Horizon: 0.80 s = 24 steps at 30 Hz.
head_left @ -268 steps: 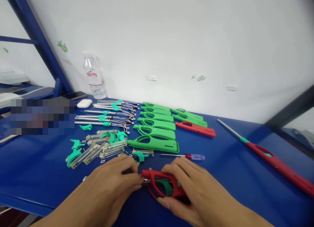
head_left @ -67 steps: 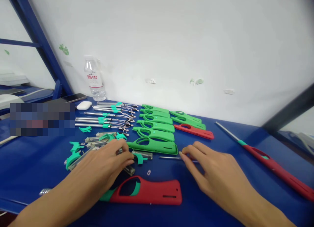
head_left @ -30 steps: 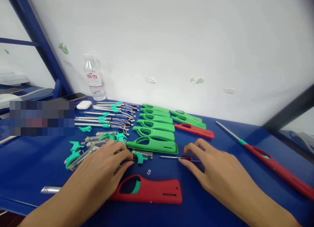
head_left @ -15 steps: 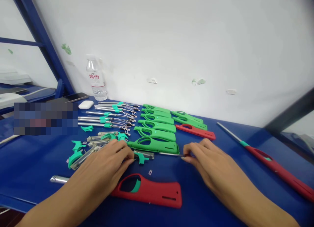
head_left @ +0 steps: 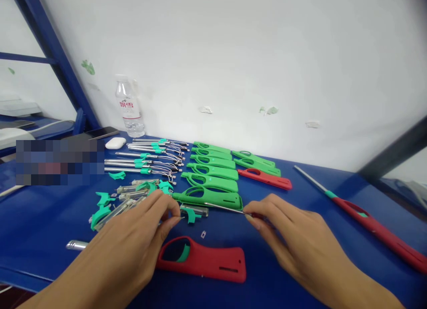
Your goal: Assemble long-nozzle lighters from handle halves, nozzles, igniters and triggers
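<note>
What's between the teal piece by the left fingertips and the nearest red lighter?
A small pale piece on the blue table, in the head view.

This looks like an assembly workshop: green plastic casings (head_left: pixel 218 171) and wired metal rods (head_left: pixel 125 170) lie in rows toward the far edge of a blue counter (head_left: pixel 40 220), with a screwdriver (head_left: pixel 225 207) nearer its front edge and a patchy white wall (head_left: pixel 216 46) behind.

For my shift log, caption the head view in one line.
Right hand holding a screwdriver, left hand beside a teal piece, a red lighter lying on the blue table.
</note>
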Motion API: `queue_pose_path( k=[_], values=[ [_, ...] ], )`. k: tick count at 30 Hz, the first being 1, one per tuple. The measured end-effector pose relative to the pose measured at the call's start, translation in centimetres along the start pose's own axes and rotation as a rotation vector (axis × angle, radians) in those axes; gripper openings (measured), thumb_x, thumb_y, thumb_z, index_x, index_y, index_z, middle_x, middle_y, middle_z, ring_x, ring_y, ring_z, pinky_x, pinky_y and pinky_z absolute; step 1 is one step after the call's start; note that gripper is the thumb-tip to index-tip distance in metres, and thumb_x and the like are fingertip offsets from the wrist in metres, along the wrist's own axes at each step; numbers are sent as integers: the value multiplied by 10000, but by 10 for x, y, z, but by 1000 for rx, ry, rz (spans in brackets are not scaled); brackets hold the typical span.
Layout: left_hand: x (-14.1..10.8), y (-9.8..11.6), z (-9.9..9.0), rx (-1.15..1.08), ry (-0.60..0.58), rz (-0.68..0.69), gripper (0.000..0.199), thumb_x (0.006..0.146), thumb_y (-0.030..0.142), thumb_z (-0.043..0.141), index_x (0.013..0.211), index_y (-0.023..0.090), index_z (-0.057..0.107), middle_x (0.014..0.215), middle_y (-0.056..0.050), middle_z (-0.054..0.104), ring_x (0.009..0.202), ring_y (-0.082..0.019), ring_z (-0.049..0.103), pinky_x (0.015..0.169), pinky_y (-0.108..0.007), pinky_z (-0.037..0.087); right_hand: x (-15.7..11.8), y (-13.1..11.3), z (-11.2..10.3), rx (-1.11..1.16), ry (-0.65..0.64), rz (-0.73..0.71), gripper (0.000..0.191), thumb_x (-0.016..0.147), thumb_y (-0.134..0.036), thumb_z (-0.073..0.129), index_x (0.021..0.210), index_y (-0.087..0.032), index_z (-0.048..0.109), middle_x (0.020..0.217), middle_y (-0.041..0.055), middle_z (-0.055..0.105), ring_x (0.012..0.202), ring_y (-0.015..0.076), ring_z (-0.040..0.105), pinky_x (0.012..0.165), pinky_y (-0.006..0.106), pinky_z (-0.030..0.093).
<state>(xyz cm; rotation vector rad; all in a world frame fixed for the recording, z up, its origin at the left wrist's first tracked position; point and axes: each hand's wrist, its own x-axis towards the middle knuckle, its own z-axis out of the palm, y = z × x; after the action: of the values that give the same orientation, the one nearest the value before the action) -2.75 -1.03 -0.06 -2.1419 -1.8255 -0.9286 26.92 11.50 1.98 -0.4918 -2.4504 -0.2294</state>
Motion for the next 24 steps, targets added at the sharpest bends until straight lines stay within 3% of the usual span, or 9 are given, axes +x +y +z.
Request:
queue_pose_path(
  k=[4,8,13,15,20,24],
  values=[
    [-3,3,2,-17,-44,23,275,1209,228,444,1008,313,610,819,56,725,567,-167,724,528,-342,480,2,-1,0,-1,9,-5,411,1352,-381,304,1197,-272,669,880,-35,801,685,142,827,597,271,582],
    [-6,8,-1,-51,-61,31,237,1224,229,451,1056,301,601,844,54,720,606,-158,707,574,-306,511,2,-2,0,1,17,-17,389,1352,-373,326,1204,-273,671,883,-41,803,688,138,826,603,268,578],
    [-16,11,-2,45,-36,86,290,1193,288,449,1251,297,732,1170,-43,846,943,-249,800,807,-316,617,-1,-3,0,72,44,18,345,1350,-423,365,1178,-284,630,852,-75,803,646,118,808,586,255,564],
    [-17,12,-1,27,-72,24,257,1163,361,545,1263,308,776,1116,-48,837,995,-274,790,862,-320,637,-1,-5,-1,147,61,52,342,1341,-459,412,1134,-289,624,809,-95,781,582,95,760,571,229,550],
    [-5,18,0,-73,-38,-25,220,1116,462,676,1053,290,798,874,-31,746,850,-245,734,764,-289,637,1,-9,-10,415,57,166,377,1252,-537,651,969,-290,685,760,-94,763,551,91,691,549,195,547],
    [0,20,-2,-135,12,-34,272,1091,403,725,855,269,719,747,1,666,701,-193,655,640,-249,578,-1,-8,-12,664,24,446,459,1057,-650,898,812,-285,764,679,-57,704,531,134,640,489,227,522]
  ],
)
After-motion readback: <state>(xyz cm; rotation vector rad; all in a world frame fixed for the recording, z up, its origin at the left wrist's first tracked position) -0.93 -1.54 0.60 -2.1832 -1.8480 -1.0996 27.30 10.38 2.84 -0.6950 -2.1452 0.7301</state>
